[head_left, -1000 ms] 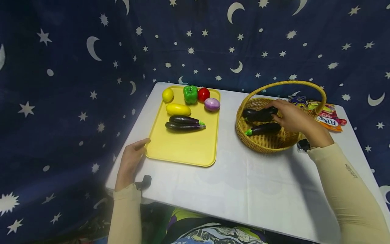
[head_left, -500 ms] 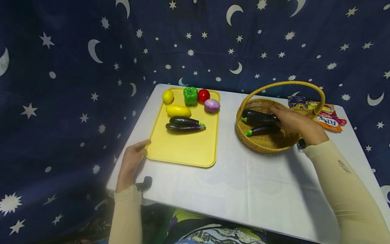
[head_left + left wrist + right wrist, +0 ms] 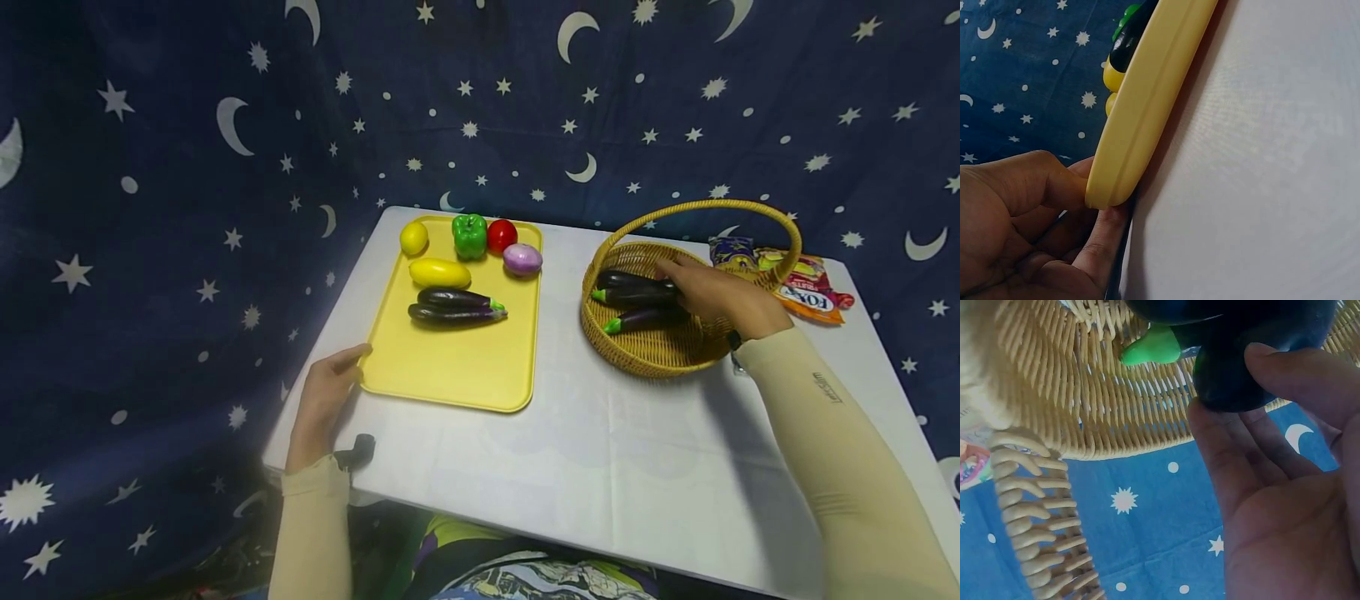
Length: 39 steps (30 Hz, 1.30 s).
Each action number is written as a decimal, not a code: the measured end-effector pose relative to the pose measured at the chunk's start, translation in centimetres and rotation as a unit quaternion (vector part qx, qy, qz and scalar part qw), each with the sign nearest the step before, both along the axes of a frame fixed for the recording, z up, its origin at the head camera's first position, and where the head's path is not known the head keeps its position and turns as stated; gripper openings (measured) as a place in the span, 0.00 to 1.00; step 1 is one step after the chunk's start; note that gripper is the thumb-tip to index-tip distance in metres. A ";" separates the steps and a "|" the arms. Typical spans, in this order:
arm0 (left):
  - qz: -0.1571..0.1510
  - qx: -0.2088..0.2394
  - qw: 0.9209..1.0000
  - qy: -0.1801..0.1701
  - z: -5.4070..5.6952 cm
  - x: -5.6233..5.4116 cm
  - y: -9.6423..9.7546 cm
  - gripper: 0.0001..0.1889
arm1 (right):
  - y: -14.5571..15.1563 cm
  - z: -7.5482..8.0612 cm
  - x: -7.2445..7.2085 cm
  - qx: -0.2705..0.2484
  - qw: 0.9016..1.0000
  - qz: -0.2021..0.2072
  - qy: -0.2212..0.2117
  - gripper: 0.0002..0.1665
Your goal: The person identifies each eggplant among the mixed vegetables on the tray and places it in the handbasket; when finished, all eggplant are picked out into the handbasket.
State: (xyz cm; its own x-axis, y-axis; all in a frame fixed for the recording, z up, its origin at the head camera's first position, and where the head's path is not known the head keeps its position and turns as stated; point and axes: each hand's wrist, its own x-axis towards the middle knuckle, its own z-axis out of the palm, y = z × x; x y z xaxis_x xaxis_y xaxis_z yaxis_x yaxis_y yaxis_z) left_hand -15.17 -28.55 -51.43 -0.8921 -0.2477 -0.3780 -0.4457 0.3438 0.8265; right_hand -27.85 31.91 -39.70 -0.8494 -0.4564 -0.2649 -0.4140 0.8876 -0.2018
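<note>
In the head view my left hand [image 3: 322, 396] is at the near-left corner of the yellow tray [image 3: 450, 367]. The left wrist view shows its thumb and fingers pinching the tray rim [image 3: 1141, 112]. My right hand [image 3: 708, 292] reaches under the handle of the wicker basket [image 3: 637, 362]. Between thumb and fingers it grips the blunt end of a dark eggplant [image 3: 637, 293], also seen as the eggplant [image 3: 1229, 384] in the right wrist view. That eggplant's green tip points left. Another eggplant [image 3: 645, 320] lies in front of it, and a third dark one [image 3: 617, 278] shows behind.
On the tray lie two eggplants [image 3: 453, 314], a yellow mango-shaped fruit [image 3: 440, 272], a lemon [image 3: 413, 238], a green bell pepper [image 3: 470, 237], a tomato [image 3: 502, 237] and a purple oval vegetable [image 3: 522, 260]. Snack packets [image 3: 810, 287] lie right of the basket, whose handle [image 3: 720, 202] arches high.
My right hand has shifted slightly left and lowered the gripped eggplant, levelling it between the other two in the basket. The left hand stays at the tray corner.
</note>
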 end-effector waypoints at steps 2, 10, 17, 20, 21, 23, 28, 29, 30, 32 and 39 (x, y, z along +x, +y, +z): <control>-0.001 0.001 1.000 0.003 0.0 0.0 -0.1 0.24 | -0.2 0.0 -0.4 0.010 1.000 -0.001 -0.005 0.23; -0.005 -0.003 1.000 0.001 -0.2 0.0 -0.3 0.26 | 0.2 -1.1 -1.0 -0.005 1.000 0.012 -0.004 0.20; -0.011 -0.005 1.000 -0.001 0.0 0.0 -0.3 0.26 | 0.9 -2.4 -1.2 -0.003 1.000 0.012 0.009 0.14; -0.014 0.000 1.000 0.000 0.1 0.1 -0.3 0.27 | 0.8 -2.3 -1.3 -0.006 0.999 0.027 0.017 0.12; -0.014 -0.001 1.000 0.001 0.2 0.1 -0.3 0.27 | 0.7 -2.2 -1.3 -0.007 0.999 0.035 0.017 0.12; -0.014 -0.001 1.000 0.000 0.2 0.1 -0.3 0.27 | 0.6 -2.1 -1.2 -0.009 0.999 0.051 0.015 0.11; -0.014 -0.016 1.000 0.002 0.4 -0.1 -0.2 0.24 | 0.2 -1.7 -1.1 0.005 0.999 0.047 -0.001 0.12; -0.014 -0.018 1.000 0.002 0.4 -0.1 -0.2 0.24 | 0.2 -1.7 -1.1 0.009 0.999 0.039 -0.005 0.12; -0.013 -0.019 1.000 0.002 0.4 -0.1 -0.2 0.24 | 0.2 -1.7 -1.1 0.011 0.999 0.035 -0.005 0.13; -0.012 -0.020 1.000 0.000 0.3 -0.2 -0.2 0.24 | 0.1 -1.8 -1.1 0.013 1.000 0.025 -0.007 0.14; -0.008 -0.021 1.000 -0.014 0.1 -0.2 -0.2 0.23 | 0.2 -2.2 -1.3 0.028 1.000 0.006 -0.008 0.14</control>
